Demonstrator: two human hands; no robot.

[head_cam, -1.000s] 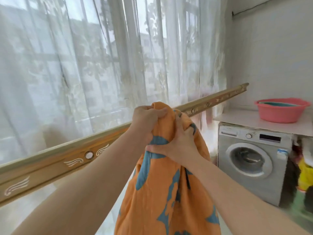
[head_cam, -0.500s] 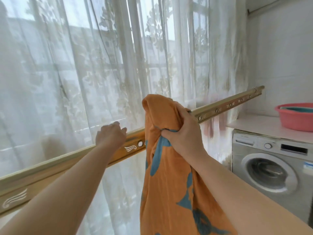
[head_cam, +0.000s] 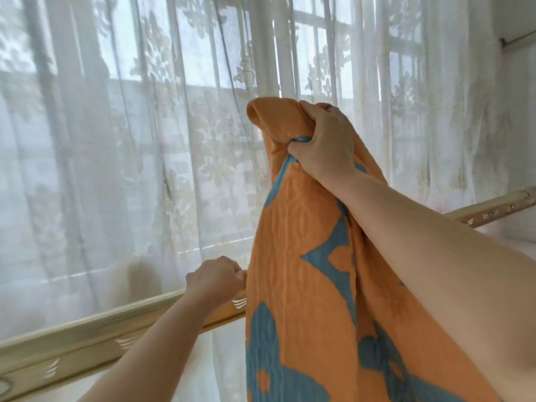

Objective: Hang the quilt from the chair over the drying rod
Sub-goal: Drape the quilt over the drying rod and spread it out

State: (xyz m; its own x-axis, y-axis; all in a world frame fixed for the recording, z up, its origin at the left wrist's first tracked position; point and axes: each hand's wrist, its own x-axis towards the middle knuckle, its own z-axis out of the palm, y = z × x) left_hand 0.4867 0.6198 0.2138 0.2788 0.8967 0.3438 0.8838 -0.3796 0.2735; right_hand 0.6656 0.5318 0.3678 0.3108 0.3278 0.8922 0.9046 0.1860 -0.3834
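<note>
The orange quilt (head_cam: 301, 285) with blue shapes hangs in a long bunch in front of me. My right hand (head_cam: 323, 143) is shut on its top and holds it well above the drying rod (head_cam: 87, 340). The gold rod with white wing marks runs from lower left to the right edge, passing behind the quilt. My left hand (head_cam: 216, 278) sits on top of the rod, fingers curled over it, right beside the quilt's left edge. The chair is out of view.
Sheer white lace curtains (head_cam: 145, 140) hang just behind the rod, covering a barred window. A white wall (head_cam: 519, 111) closes the right side.
My right hand has lifted the quilt's top higher above the rod. My left hand, which had let go of the quilt, stays on the rod. The view has tilted up, so the washing machine is gone.
</note>
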